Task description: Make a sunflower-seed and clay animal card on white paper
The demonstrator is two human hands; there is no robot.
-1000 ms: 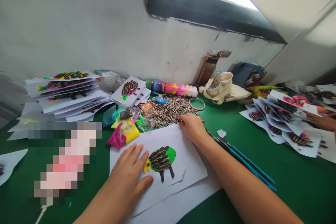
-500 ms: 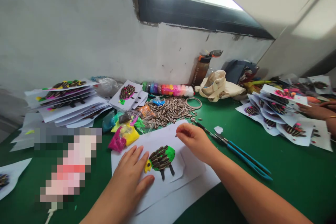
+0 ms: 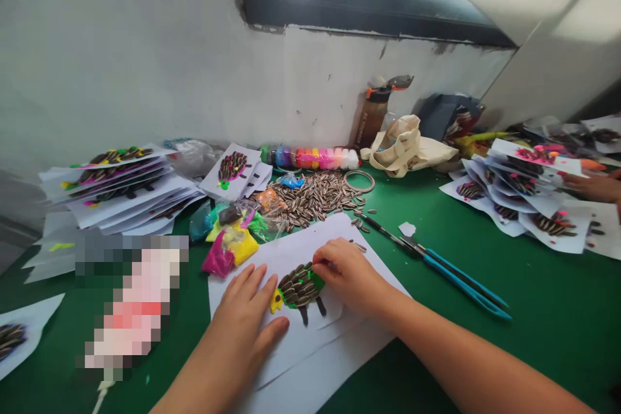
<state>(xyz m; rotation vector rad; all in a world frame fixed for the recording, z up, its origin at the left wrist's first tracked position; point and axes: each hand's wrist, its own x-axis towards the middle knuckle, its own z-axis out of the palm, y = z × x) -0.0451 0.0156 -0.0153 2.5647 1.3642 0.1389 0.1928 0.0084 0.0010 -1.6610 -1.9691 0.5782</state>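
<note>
My left hand (image 3: 250, 317) lies with its fingers spread on the white paper (image 3: 286, 362), beside the yellow head of a hedgehog picture (image 3: 297, 288). Its body is green clay covered with rows of striped sunflower seeds, with two dark legs below. My right hand (image 3: 349, 275) pinches a sunflower seed against the rear of the body, on the bare green part; the fingers mostly hide that seed. Two loose seeds (image 3: 358, 246) rest on the paper just behind this hand.
Behind the paper are a seed pile (image 3: 315, 197), bagged clay (image 3: 230, 249) and a tape ring (image 3: 359, 181). Blue-handled tweezers (image 3: 466, 281) and a pen (image 3: 381, 229) lie right. Picture stacks stand left (image 3: 130, 197) and right (image 3: 519, 194). Another person's hand (image 3: 594, 186) is far right.
My right hand has come down and left from above the paper onto the hedgehog's green rear, fingers still pinched. My left hand stays on the paper. The view has shifted slightly.
</note>
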